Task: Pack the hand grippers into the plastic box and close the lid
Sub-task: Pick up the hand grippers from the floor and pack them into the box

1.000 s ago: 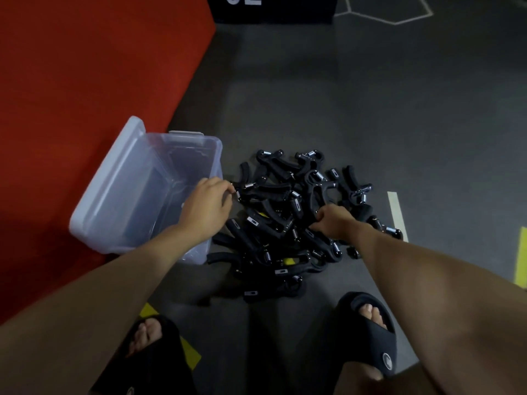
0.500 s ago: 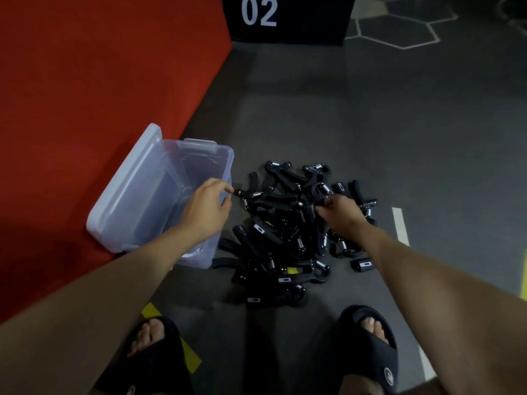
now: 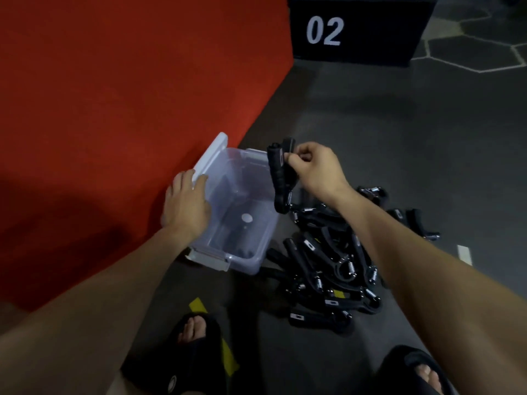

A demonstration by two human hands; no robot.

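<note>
Above the far right corner of the plastic box (image 3: pixel 258 253), the right hand (image 3: pixel 315 169) pinches one hand gripper (image 3: pixel 281 178) by its upper end, fingers curled closed around it, so that the tool hangs handle-down with its spring near the box's right rim. Held this way it can, presumably, be lowered straight into the open cavity. Left hand (image 3: pixel 186 208) rests flat, fingers extended and holding nothing, across the box's left rim where the lid (image 3: pixel 212 151) is hinged back against the red mat (image 3: pixel 114 109); this most likely steadies the light container and keeps the lid clear. Box interior appears nearly empty, though dark shapes seen through its wall cannot be identified. Remaining hand grippers (image 3: pixel 328 266) lie heaped on the grey floor (image 3: pixel 399 138), just beside the box's right wall, within short reach. Packing appears to be at an early stage.
</note>
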